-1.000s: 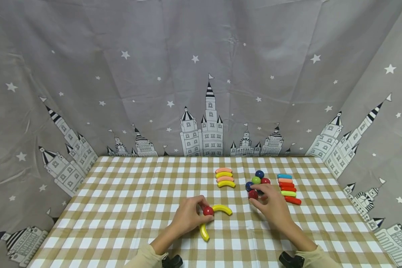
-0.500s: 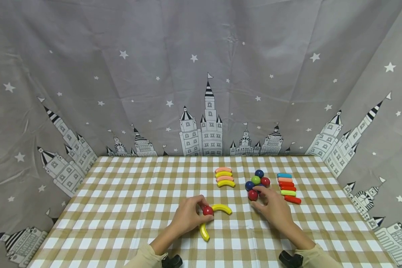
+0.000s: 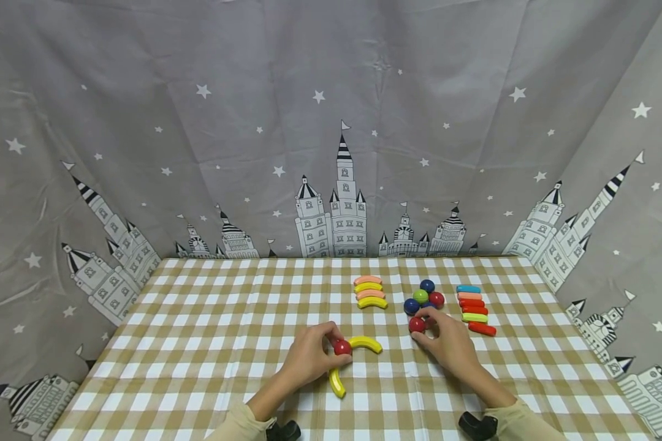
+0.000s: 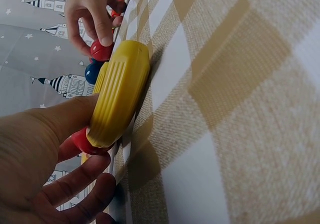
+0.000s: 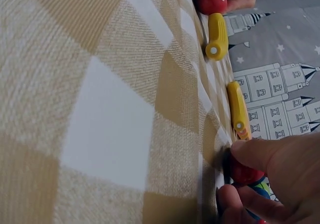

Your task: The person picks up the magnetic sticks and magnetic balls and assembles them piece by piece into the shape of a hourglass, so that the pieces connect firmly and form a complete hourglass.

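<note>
My left hand [image 3: 311,355] pinches a red ball [image 3: 342,347] between thumb and fingers, low over the checked cloth. Two curved yellow pieces [image 3: 366,343] meet at that ball, one pointing right and the other yellow piece [image 3: 336,383] toward me; the nearer one looms large in the left wrist view. Farther right, my right hand [image 3: 449,343] pinches a second red ball [image 3: 417,325] at the near side of a ball cluster. In the right wrist view its thumb [image 5: 255,153] lies across that ball, partly hiding it.
Behind my right hand, blue balls [image 3: 411,306], a green ball [image 3: 421,296] and another red ball [image 3: 437,299] sit together. A stack of pink and yellow curved pieces [image 3: 371,294] lies left of them, and several coloured straight pieces [image 3: 471,304] lie right. A grey curtain [image 3: 331,122] hangs behind the table.
The right hand has closed its fingers on the red ball and drawn it slightly toward me, away from the blue balls. The left hand has stayed in place.
</note>
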`<state>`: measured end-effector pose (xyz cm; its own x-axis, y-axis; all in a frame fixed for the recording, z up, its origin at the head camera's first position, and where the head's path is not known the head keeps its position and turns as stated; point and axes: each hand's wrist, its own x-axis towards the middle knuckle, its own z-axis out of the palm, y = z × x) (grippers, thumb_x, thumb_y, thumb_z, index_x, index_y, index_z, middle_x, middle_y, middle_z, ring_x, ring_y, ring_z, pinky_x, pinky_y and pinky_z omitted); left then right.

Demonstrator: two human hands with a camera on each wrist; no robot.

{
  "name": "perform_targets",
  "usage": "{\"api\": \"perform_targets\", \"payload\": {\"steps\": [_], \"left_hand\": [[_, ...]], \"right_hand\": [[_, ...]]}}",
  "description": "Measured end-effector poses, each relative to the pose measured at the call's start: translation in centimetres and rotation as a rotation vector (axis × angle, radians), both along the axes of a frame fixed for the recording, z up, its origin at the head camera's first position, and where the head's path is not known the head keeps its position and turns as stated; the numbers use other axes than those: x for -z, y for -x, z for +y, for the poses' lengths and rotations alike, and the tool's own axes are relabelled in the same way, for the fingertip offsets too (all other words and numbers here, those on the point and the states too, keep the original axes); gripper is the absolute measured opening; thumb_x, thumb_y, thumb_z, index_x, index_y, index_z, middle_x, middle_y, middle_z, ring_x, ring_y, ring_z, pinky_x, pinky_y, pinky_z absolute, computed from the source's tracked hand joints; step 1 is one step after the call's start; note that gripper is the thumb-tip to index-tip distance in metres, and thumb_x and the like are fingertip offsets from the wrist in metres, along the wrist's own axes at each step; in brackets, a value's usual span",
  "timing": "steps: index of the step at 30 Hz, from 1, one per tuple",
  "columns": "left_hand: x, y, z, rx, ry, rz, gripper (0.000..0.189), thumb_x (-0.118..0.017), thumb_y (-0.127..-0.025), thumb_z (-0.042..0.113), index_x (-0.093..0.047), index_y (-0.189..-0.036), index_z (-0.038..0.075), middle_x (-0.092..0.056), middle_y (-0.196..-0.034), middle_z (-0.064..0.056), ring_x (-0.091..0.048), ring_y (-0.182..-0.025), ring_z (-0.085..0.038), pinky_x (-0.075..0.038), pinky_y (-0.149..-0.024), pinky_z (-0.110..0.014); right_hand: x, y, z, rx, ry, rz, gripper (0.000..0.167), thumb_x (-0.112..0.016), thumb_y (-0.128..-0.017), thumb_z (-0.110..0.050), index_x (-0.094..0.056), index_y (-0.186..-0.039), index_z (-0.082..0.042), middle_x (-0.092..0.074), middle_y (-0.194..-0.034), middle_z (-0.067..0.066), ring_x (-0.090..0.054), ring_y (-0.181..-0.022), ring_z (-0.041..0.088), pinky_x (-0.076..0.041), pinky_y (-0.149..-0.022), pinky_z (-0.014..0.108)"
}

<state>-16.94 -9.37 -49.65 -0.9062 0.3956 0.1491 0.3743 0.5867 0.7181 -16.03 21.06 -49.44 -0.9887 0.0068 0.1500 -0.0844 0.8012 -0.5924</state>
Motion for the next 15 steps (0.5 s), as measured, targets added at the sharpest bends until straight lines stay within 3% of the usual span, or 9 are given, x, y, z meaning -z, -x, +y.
{"api": "perform_targets", "payload": {"steps": [7,15], "left_hand": [[-0.1,0.0,0.0,0.001,0.004,-0.010,0.029,-0.093,-0.077,0.026,-0.067,-0.089,0.021,-0.065,-0.080,0.010,-0.053,-0.068,-0.011,-0.043,-0.060,-0.024],[-0.3,-0.2,0.0,0.003,0.020,-0.003,0.029,-0.092,-0.076,0.028,-0.066,-0.089,0.021,-0.064,-0.079,0.011,-0.054,-0.067,-0.010,-0.044,-0.059,-0.023]], "right_hand": [[-0.1,-0.1,0.2,-0.026,0.056,-0.044,0.035,-0.087,-0.083,-0.014,-0.070,-0.114,-0.016,-0.071,-0.094,0.000,-0.051,-0.071,0.015,-0.041,-0.064,0.030],[0.1,-0.5,1.4,-0.122,0.157,-0.134,0.036,-0.087,-0.083,-0.013,-0.071,-0.115,-0.016,-0.064,-0.088,-0.004,-0.051,-0.066,0.014,-0.043,-0.058,0.024]]}}
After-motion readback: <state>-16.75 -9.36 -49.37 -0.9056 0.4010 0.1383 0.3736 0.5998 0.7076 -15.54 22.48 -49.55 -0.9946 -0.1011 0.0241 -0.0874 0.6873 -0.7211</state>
